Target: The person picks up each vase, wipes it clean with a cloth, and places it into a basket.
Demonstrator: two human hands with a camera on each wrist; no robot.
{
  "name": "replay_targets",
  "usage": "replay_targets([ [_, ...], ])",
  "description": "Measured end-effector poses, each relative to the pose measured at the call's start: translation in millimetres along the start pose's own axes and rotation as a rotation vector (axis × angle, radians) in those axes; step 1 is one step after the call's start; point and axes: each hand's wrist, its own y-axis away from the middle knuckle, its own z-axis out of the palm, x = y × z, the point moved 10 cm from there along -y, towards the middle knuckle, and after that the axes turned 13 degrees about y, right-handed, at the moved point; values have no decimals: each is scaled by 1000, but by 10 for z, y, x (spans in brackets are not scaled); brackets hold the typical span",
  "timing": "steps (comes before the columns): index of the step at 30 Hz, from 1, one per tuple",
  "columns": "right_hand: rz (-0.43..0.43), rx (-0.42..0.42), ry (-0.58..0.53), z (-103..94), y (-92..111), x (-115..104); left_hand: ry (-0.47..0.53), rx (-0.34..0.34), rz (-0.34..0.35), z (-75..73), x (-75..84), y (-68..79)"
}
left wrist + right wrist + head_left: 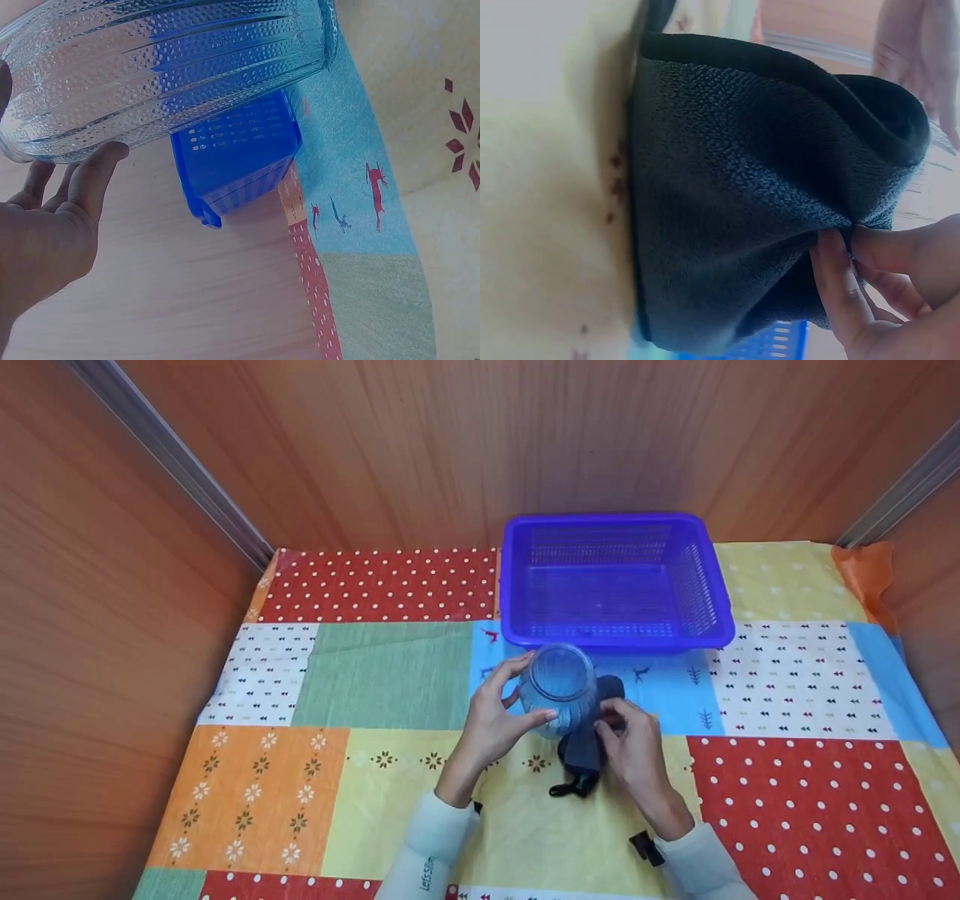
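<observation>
A ribbed, dimpled clear glass jar (559,679) with a round open mouth is held upright in my left hand (499,720). In the left wrist view the fingers (97,176) of that hand curve along the jar's side (187,67). My right hand (634,739) pinches a dark grey cloth (583,746) with black edging, close beside the jar. The right wrist view shows thumb and fingers (840,289) bunching the fuzzy cloth (735,187) into folds. A black loop hangs from the cloth's near end. Part of the cloth is hidden behind the jar.
A purple plastic basket (619,641) with slotted walls stands just beyond the jar, against the wooden back panel (450,450). A patchwork-print cloth (405,675) covers the table. Wood-grain panels rise at left and right.
</observation>
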Motion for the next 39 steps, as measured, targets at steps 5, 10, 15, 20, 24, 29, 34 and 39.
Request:
replay_targets([
  [5, 22, -21, 28, 121, -10, 81, -6, -5, 2, 0, 7, -4],
  [10, 42, -48, 67, 239, -24, 143, -8, -2, 4, -7, -1, -12],
  [15, 26, -56, 117, 310, -31, 151, -7, -5, 15, -8, 4, -9],
  [20, -1, -39, 118, 303, -19, 132, 5, -13, 25, -1, 7, -3],
  [24, 14, -35, 92, 284, 9, 152, 5, -19, 25, 14, -5, 3],
  [29, 49, -31, 70, 138, 15, 98, 11, -24, 27, 32, -8, 10],
  [34, 38, -13, 46, -104, -27, -69, 11, -13, 34, 20, 5, 12],
  [39, 59, -13, 28, -268, -55, -163, 15, -14, 28, 21, -1, 9],
])
